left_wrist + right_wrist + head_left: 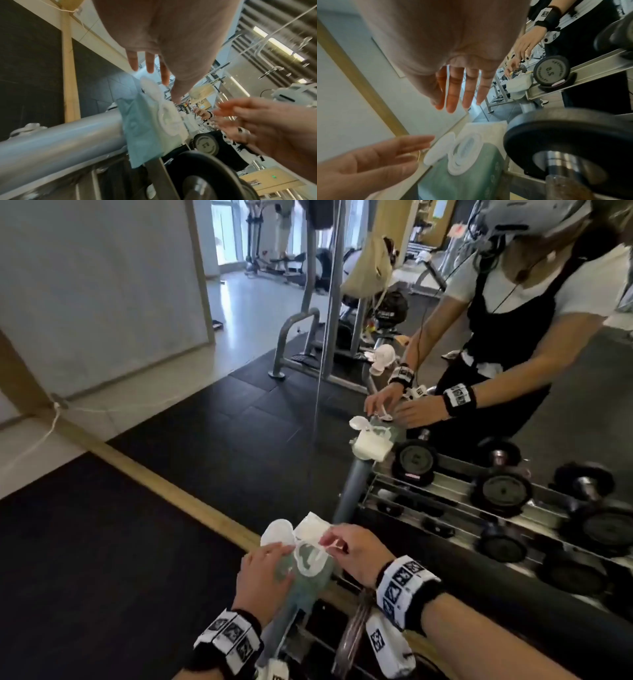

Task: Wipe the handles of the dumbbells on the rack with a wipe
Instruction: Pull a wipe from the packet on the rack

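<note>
While the pack of wipes [301, 570] sits with its white lid [277, 534] flipped open on the top of the grey post [352, 484] at the end of the rack [455, 491], the person reaches over it with both hands. The left hand [263, 573] lies on the near side of the pack with fingers straight and relaxed, so it steadies the pack and does not grip it. The right hand [356, 553] is above the opening; in the head view its fingertips seem to pinch a small white bit of wipe [330, 544], but in the wrist views its fingers look straight and spread, so I cannot tell if it really holds something.

The dumbbells [501, 491] lie in a row on the rack, to the right of the pack, and their handles are not yet wiped. A mirror [445, 354] behind the rack repeats the whole scene.

I think the danger is the narrow support. The pack stands on a rounded post, and a sharp pull on the wipe can drag it off to the floor if the left hand presses too lightly. Also the wipe can tear, or several wipes can come out together.
</note>
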The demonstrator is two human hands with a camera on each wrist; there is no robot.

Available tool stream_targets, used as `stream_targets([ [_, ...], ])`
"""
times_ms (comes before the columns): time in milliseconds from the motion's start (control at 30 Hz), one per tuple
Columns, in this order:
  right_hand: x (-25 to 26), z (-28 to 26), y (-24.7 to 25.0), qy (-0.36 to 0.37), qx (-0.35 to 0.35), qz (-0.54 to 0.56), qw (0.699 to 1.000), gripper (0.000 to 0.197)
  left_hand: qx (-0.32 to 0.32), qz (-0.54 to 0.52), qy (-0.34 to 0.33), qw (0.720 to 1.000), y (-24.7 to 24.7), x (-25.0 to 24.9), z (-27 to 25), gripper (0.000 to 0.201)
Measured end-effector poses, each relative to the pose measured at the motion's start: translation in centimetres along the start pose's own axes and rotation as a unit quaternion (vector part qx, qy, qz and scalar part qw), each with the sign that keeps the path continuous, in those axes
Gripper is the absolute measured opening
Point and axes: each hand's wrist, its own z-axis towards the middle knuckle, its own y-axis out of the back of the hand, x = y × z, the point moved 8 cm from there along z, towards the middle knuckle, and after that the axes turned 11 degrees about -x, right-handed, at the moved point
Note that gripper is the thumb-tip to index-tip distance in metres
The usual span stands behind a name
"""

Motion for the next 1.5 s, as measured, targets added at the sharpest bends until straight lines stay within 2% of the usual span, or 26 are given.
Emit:
stream_targets([
  [33,-0.2,0.8,-1.3,0.017,0.005,-0.027,0.999,0.017,0.012,0.035,-0.007,0.999,-0.8,0.3,0.1,0.051],
  [100,-0.6,2.0,-3.0,0.029,0.011,-0.094,0.995,0.021,0.021,0.073,0.022,0.997,-1.8,1.3,0.2,0.059],
  [267,-2.0,3.1,-5.6,0.029,-0.02,-0.262,0.964,0.02,0.047,0.085,0.037,0.995,-3.8,2.2,0.4,0.068],
  [433,-3.4,2.9,-6.8,0.021,-0.03,-0.347,0.937,0.023,0.042,0.089,0.041,0.994,-4.2,2.5,0.5,0.072],
  [533,-3.8,2.8,-6.9,-0.01,-0.047,-0.342,0.939,0.024,0.044,0.085,0.052,0.994,-4.4,3.0,0.6,0.074],
  [700,-4.4,2.7,-6.4,-0.104,-0.07,-0.302,0.945,0.018,0.052,0.064,0.051,0.995,-4.7,3.4,0.6,0.077],
  [833,-4.4,3.1,-6.6,-0.127,-0.069,-0.296,0.944,0.008,0.049,0.048,0.048,0.996,-5.0,3.6,0.7,0.08],
  [900,-4.5,3.2,-6.9,-0.132,-0.05,-0.292,0.946,0.01,0.047,0.038,0.051,0.997,-5.2,3.5,0.7,0.082],
  [1067,-3.8,3.3,-7.4,-0.095,-0.03,-0.315,0.944,0.017,0.044,0.0,0.067,0.997,-5.3,3.4,0.7,0.083],
  [1167,-3.8,2.8,-7.7,-0.086,-0.025,-0.318,0.944,0.012,0.041,-0.018,0.069,0.997,-5.3,3.3,0.6,0.082],
  [1300,-3.7,2.4,-7.5,-0.067,-0.019,-0.295,0.953,0.003,0.038,-0.08,0.085,0.992,-5.4,3.3,0.5,0.081],
  [1433,-2.9,2.1,-7.3,-0.022,0.011,-0.261,0.965,0.009,0.031,-0.124,0.073,0.989,-5.8,3.0,0.3,0.09],
  [1500,-2.6,1.9,-7.1,-0.004,0.013,-0.245,0.969,0.01,0.033,-0.145,0.066,0.987,-6.0,2.8,0.1,0.087],
])
